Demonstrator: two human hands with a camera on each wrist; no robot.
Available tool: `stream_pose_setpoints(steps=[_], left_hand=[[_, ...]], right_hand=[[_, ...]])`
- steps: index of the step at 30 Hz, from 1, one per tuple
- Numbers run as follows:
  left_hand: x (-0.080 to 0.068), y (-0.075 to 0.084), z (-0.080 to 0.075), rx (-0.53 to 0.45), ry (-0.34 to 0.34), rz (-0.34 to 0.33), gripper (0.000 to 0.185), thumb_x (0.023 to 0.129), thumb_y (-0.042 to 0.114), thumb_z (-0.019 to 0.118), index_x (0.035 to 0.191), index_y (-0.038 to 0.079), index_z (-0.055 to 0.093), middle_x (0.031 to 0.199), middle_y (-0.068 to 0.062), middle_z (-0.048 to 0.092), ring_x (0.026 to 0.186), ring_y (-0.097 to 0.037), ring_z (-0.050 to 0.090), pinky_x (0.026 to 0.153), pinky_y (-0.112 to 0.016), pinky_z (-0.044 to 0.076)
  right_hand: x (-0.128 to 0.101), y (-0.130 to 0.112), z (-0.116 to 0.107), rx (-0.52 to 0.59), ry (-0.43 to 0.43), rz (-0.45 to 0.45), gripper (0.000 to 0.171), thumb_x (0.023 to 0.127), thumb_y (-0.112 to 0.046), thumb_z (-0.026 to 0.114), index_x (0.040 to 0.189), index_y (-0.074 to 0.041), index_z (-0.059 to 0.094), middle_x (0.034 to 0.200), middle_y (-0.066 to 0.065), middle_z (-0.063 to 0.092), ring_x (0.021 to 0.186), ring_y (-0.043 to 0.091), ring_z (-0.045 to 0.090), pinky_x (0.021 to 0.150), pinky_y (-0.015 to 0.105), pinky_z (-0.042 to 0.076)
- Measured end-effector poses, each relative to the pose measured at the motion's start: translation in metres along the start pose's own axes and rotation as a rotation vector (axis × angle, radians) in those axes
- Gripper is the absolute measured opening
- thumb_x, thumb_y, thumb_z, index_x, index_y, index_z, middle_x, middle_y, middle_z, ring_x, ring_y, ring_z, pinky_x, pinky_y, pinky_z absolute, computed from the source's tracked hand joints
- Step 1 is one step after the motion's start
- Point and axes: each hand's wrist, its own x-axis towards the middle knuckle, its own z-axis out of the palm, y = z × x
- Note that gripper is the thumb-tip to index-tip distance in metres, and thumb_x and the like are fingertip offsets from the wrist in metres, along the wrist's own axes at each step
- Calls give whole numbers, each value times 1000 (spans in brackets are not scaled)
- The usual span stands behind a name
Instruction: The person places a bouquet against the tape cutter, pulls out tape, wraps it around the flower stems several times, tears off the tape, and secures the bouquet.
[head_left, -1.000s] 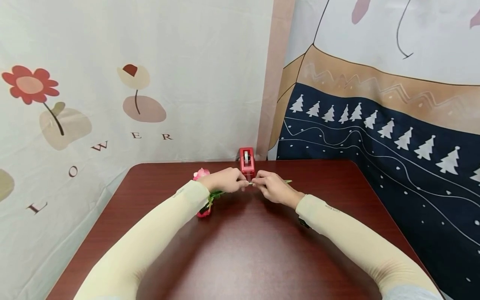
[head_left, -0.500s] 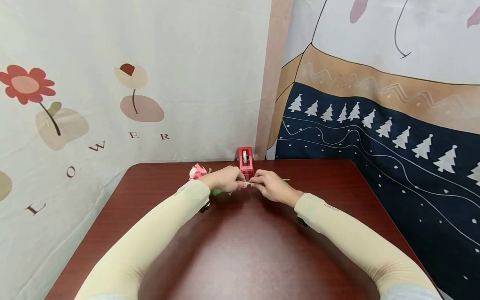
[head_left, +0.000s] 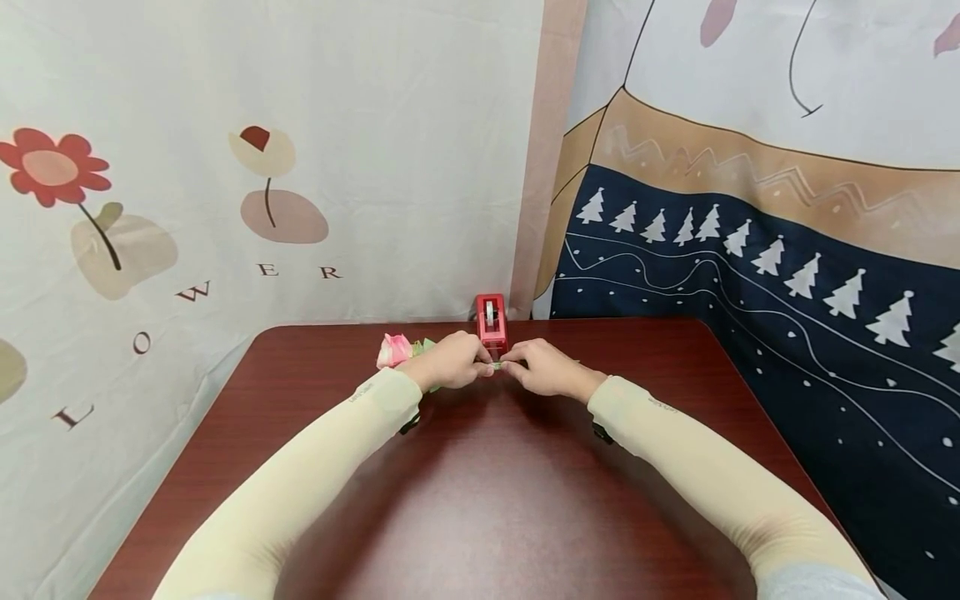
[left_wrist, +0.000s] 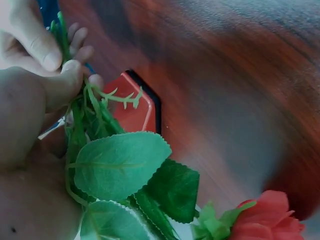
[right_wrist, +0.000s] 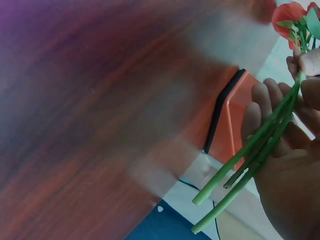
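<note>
Above the dark red wooden table (head_left: 487, 500), my left hand (head_left: 448, 363) and right hand (head_left: 546, 370) pinch the bundled green plastic flower stems (right_wrist: 255, 155) (red tape dispenser (head_left: 491, 321) just behind), best held tight and aligned.

Bright even light, wide-angle edge bending, blurred wrist views

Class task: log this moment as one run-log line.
left hand: grips flower stems | right hand: grips same stems | tape dispenser: on table, behind hands | pink flower: beside left hand
</note>
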Motion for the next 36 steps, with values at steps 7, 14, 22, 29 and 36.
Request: stream_pose_setpoints(steps=[7,14,22,29,36], left_hand=[[-5,2,8,202,150,65,13,104,22,77,103,15,88,98,0,86,94,-24,77,97,-45,57],[-8,4,17,437,289,151,13,102,24,81,91,17,83,89,-2,80,93,-26,73,86,-45,50],[-10,4,24,619,397,233,18,100,23,80,84,15,79,88,-1,79,95,-25,70,86,-42,47],[-13,5,26,688,445,263,18,98,21,81,81,17,79,87,1,80,94,-24,69,86,-41,45],[-10,6,23,579,415,180,12,96,22,83,85,18,84,89,0,83,94,-27,70,89,-44,47]], right_hand=[[13,3,-9,95,-67,105,25,115,-21,58,116,-11,80,83,3,68,76,14,61,75,31,54],[22,7,-19,242,-225,201,31,117,-22,55,119,-4,80,95,8,77,81,18,73,83,34,63],[24,11,-20,419,-353,227,35,117,-19,50,116,4,76,83,7,70,72,16,66,74,29,62],[24,14,-19,378,-348,188,32,116,-20,55,113,1,78,79,0,64,72,13,61,75,31,58],[21,9,-19,314,-257,193,28,114,-19,60,115,0,81,79,4,67,70,13,59,72,28,53]])
